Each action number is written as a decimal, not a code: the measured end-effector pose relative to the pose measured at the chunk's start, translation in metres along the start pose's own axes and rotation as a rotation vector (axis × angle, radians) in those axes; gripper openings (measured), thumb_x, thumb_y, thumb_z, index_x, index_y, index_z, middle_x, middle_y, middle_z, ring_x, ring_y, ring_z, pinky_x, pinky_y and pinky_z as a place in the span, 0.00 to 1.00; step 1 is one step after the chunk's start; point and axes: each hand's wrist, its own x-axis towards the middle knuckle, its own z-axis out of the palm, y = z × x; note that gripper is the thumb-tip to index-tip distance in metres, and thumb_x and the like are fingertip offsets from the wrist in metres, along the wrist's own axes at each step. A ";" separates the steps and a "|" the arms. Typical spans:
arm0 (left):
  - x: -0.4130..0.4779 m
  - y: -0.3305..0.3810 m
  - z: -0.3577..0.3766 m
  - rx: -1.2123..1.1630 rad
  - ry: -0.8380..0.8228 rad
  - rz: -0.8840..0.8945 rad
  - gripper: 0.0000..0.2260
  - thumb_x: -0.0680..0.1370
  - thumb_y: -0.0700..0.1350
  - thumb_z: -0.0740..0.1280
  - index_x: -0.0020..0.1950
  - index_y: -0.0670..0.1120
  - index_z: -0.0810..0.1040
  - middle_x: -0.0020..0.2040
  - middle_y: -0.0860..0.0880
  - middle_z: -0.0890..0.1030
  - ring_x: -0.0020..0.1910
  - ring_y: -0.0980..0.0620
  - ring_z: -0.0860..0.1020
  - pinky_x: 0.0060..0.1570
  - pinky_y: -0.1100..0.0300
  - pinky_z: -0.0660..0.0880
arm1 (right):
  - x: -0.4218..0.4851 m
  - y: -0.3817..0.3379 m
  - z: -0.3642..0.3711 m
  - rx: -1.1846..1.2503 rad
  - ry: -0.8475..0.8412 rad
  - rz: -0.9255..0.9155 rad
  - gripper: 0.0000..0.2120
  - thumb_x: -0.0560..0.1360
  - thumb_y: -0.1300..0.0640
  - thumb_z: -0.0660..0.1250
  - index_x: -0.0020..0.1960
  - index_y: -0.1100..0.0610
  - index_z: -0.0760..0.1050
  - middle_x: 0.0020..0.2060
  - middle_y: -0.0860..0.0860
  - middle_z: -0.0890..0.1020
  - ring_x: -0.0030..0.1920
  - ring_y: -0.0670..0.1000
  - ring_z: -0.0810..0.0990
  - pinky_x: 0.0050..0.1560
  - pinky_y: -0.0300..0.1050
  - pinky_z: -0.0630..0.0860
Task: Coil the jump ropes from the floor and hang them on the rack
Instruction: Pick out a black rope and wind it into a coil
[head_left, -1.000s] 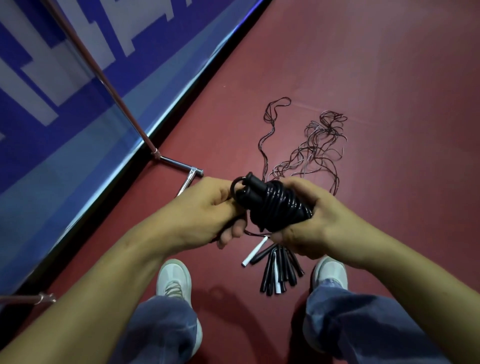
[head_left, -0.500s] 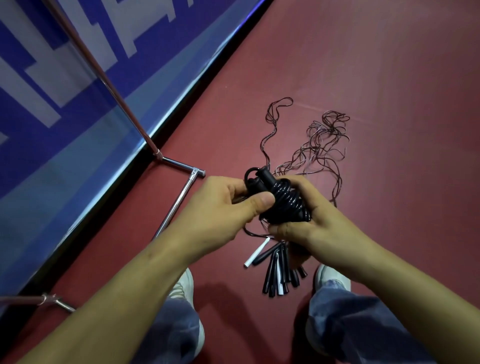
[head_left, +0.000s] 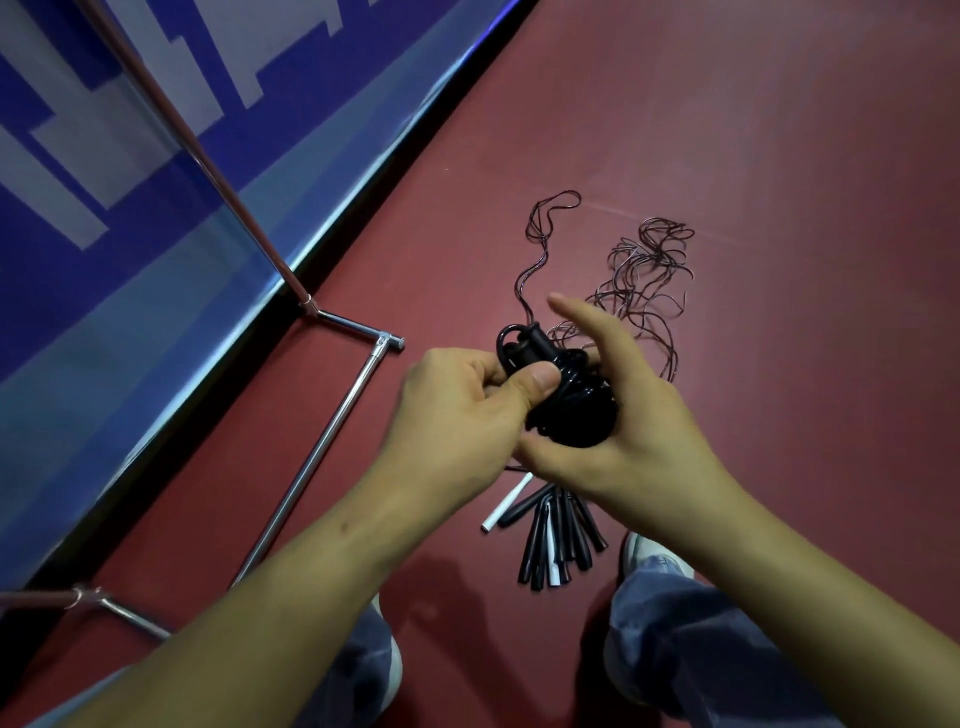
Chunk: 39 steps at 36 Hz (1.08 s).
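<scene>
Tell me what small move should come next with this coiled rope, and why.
Probably close your right hand fully around the coiled rope: its forefinger is lifted off, and the left hand pins the wraps with its thumb, so they could spring loose before you reach the rack.

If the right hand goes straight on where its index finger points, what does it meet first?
Probably the lone thin cord on the floor, just past the fingertip of the right hand. Depth is unclear: the hand may pass above it, toward the blue wall.
</scene>
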 end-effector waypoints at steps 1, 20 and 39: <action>0.000 -0.001 0.000 0.000 0.001 -0.004 0.18 0.77 0.50 0.72 0.33 0.40 0.77 0.23 0.53 0.73 0.21 0.60 0.68 0.23 0.72 0.64 | 0.000 0.000 -0.001 -0.046 0.020 -0.027 0.39 0.65 0.45 0.79 0.73 0.37 0.67 0.52 0.36 0.83 0.53 0.42 0.84 0.56 0.45 0.81; -0.003 -0.006 -0.031 -0.084 -0.269 0.043 0.13 0.81 0.37 0.64 0.55 0.52 0.85 0.39 0.39 0.83 0.29 0.48 0.76 0.36 0.55 0.78 | 0.010 0.010 -0.001 -0.046 -0.001 0.134 0.19 0.67 0.48 0.80 0.56 0.45 0.78 0.39 0.45 0.83 0.33 0.45 0.80 0.35 0.50 0.82; -0.005 -0.005 -0.036 -0.031 -0.265 0.338 0.09 0.73 0.41 0.77 0.52 0.45 0.86 0.40 0.47 0.85 0.38 0.44 0.83 0.38 0.52 0.80 | 0.011 -0.002 -0.010 0.296 -0.197 0.403 0.08 0.73 0.60 0.75 0.51 0.58 0.80 0.29 0.53 0.76 0.27 0.57 0.76 0.30 0.49 0.76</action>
